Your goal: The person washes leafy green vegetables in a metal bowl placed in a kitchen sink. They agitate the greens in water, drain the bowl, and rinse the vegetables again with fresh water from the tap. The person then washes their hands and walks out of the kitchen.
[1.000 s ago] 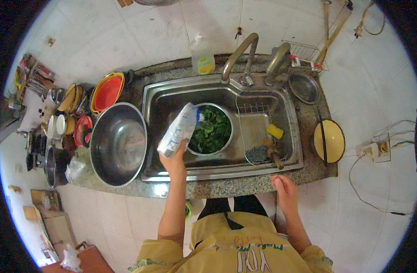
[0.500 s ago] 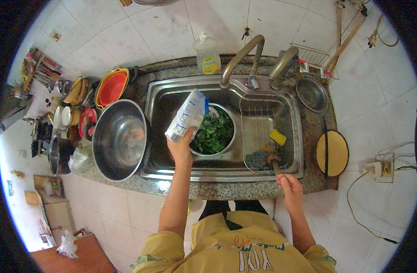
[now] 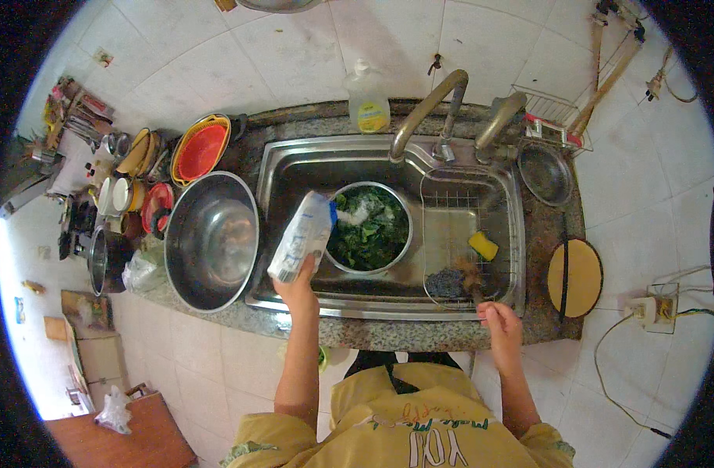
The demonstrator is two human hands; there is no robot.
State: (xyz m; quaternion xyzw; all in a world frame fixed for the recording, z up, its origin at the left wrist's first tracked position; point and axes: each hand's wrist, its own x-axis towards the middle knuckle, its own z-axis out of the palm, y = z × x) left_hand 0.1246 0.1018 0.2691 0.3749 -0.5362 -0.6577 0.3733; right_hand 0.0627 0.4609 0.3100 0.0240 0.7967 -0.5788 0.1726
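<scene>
Counter: speckled granite ledge (image 3: 388, 334) around a steel sink (image 3: 295, 168).
Right hand (image 3: 499, 321): loosely curled on the front edge, holding nothing.
Left hand (image 3: 296, 285): grasping a white bag (image 3: 302, 236), tipped mouth-down.
Bowl of greens (image 3: 369, 228): under the bag's mouth, white grains landing.
Risk: steep tilt could dump too much, or spill past the rim.
Beyond: dish soap bottle (image 3: 367, 101).

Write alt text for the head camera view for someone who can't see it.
A person's left hand tips a white bag over a bowl of leafy greens in a steel sink. The right hand rests at the counter edge.
</scene>
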